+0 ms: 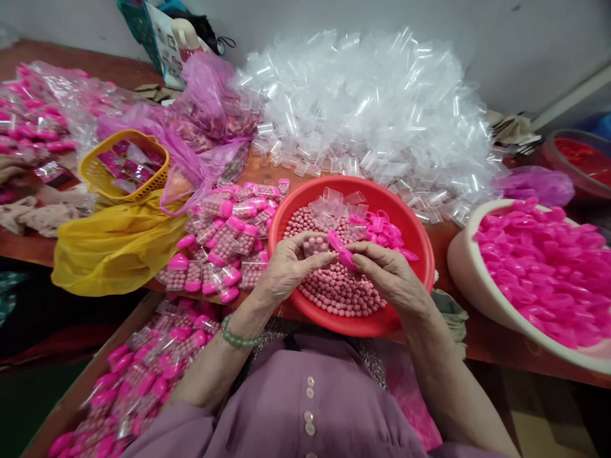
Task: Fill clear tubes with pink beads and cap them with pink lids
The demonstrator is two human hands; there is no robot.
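Okay, so far left, a heap of pink-capped packs [21, 130] is being half covered by clear plastic [71, 95]; a co-worker's hand [12, 170] is being cut off by the frame edge, so its grip can't be told.

Next along, loads of capped, bead-filled containers [233, 235] are being kept on the table [487, 340], and plenty more in a box [98, 362] below. That lot looks done.

Mid-scene, over the red basin [424, 254], one bead-filled container [315, 245] is being pinched by the left hand [289, 264], thumb and fingers closed on it. At its end a pink cap [340, 250] is being gripped by the right hand [391, 270], fingertips closed too; whether it's being fully seated can't be told. Loose beads [341, 299], some empty tubes [334, 207] and loose caps [382, 230] are being held in the basin.

Heaps seem left, though: a huge mound of clear tubes [372, 108] is being piled behind, and rightmost, a whitish tub [461, 254] is being filled by pink caps [548, 273].
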